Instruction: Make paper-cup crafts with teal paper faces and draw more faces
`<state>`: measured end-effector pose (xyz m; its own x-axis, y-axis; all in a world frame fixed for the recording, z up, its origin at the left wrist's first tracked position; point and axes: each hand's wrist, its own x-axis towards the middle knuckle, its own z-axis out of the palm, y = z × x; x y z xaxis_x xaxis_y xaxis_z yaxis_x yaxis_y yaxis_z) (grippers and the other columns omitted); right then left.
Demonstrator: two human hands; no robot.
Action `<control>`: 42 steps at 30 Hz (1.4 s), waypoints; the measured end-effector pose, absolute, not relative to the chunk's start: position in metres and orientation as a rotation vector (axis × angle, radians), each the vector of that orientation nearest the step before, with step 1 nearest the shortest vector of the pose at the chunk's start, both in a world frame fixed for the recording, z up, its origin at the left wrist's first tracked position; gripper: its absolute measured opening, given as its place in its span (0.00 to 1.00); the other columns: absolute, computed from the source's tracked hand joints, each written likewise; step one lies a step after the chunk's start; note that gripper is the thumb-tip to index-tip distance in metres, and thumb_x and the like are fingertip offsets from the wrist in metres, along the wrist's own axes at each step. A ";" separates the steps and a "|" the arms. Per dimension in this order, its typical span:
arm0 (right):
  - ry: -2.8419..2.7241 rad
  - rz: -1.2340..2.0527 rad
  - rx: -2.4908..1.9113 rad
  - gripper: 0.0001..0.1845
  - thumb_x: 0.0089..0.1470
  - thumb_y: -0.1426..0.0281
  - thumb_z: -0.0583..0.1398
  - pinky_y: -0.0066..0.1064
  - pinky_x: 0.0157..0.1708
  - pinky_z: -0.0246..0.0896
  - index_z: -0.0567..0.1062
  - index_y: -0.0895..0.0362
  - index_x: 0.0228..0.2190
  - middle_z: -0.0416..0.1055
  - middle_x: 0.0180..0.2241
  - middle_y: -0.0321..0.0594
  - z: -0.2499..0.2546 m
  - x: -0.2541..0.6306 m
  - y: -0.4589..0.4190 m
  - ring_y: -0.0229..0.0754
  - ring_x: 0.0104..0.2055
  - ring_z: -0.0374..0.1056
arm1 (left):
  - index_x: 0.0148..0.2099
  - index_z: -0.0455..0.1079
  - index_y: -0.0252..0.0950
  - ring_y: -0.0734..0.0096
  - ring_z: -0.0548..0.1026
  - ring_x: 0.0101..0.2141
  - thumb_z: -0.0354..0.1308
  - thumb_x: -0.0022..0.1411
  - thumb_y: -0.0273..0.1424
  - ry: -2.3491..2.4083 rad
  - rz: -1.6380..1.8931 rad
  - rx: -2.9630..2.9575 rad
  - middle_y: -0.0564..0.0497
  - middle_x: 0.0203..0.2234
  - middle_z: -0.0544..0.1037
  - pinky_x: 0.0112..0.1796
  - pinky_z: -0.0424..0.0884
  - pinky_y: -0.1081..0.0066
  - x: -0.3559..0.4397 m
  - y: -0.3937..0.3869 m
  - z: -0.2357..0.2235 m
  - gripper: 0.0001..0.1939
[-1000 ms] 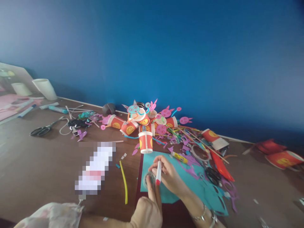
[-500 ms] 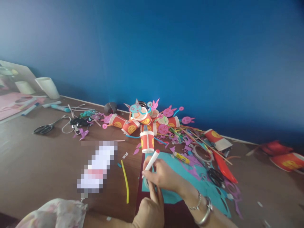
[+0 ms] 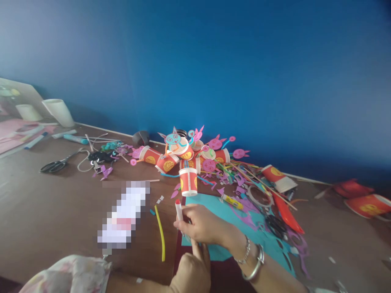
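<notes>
My right hand (image 3: 203, 224) is closed around a white marker with a red end (image 3: 179, 211). The marker stands nearly upright, its tip hidden behind my fingers, over the left edge of a turquoise paper sheet (image 3: 210, 201). Close beneath it, my left hand (image 3: 192, 270) has its foremost fingers stretched out and pressed down on the sheet. A small rounded rim at those fingertips is mostly covered by my right hand, so its kind cannot be made out. Just beyond the sheet stands a red-and-white paper cup (image 3: 188, 182).
Paper cup figures (image 3: 180, 148) with animal faces are piled at the wall. A glue stick (image 3: 232, 202), a tape roll (image 3: 259, 196) and black-handled scissors (image 3: 276, 226) lie rightward among scraps. Leftward are a yellow strip (image 3: 161, 236), a blurred-out phone-like object (image 3: 125, 215) and other scissors (image 3: 58, 166).
My right hand has shifted slightly left, and the marker has swung from leaning right to nearly upright. The left hand stays pressed on the sheet.
</notes>
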<state>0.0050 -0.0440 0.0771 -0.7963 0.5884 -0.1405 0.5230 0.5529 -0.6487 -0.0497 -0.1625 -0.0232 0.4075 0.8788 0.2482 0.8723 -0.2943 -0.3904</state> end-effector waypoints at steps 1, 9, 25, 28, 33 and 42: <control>-2.710 1.060 -0.940 0.12 0.56 0.66 0.55 0.25 0.25 0.49 0.69 0.57 0.23 0.66 0.22 0.33 0.077 0.004 -0.044 0.33 0.25 0.60 | 0.52 0.71 0.36 0.75 0.66 0.13 0.51 0.60 0.34 -1.483 0.026 -2.205 0.28 0.36 0.78 0.18 0.58 0.73 -0.050 -0.162 -0.024 0.19; -2.880 0.869 -0.853 0.13 0.57 0.62 0.54 0.27 0.25 0.46 0.70 0.57 0.26 0.71 0.25 0.36 0.070 -0.001 -0.042 0.36 0.26 0.63 | 0.55 0.67 0.33 0.75 0.66 0.15 0.51 0.60 0.33 -1.440 0.108 -2.185 0.27 0.35 0.78 0.19 0.58 0.73 -0.049 -0.163 -0.025 0.22; -2.842 0.910 -0.979 0.14 0.57 0.62 0.53 0.27 0.26 0.48 0.72 0.57 0.28 0.73 0.26 0.38 0.064 -0.004 -0.033 0.37 0.28 0.65 | 0.53 0.70 0.32 0.76 0.65 0.12 0.47 0.61 0.35 -1.492 0.034 -2.151 0.25 0.39 0.76 0.16 0.57 0.74 -0.050 -0.160 -0.021 0.21; -2.808 0.907 -1.005 0.14 0.57 0.63 0.54 0.26 0.25 0.47 0.72 0.57 0.27 0.72 0.25 0.37 0.068 -0.003 -0.031 0.36 0.27 0.63 | 0.53 0.69 0.31 0.78 0.64 0.11 0.48 0.61 0.34 -1.507 0.019 -2.139 0.23 0.41 0.75 0.16 0.57 0.74 -0.050 -0.160 -0.022 0.22; -2.751 0.888 -1.045 0.13 0.56 0.64 0.54 0.26 0.24 0.45 0.70 0.58 0.24 0.68 0.22 0.35 0.067 0.001 -0.028 0.34 0.24 0.59 | 0.56 0.66 0.31 0.78 0.64 0.11 0.47 0.60 0.34 -1.503 0.000 -2.123 0.22 0.42 0.74 0.16 0.57 0.75 -0.052 -0.160 -0.020 0.23; -2.595 0.958 -1.083 0.13 0.57 0.65 0.54 0.25 0.25 0.50 0.70 0.57 0.25 0.69 0.23 0.34 0.056 0.015 -0.027 0.35 0.25 0.62 | 0.52 0.71 0.33 0.80 0.64 0.11 0.49 0.59 0.30 -1.518 0.009 -2.126 0.26 0.43 0.74 0.15 0.59 0.76 -0.052 -0.159 -0.016 0.20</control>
<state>0.0148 -0.0270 0.0556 -0.7217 0.6869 -0.0851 0.5774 0.5297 -0.6213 -0.0517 -0.1591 -0.0164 0.3709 0.8829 0.2880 0.8794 -0.2342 -0.4145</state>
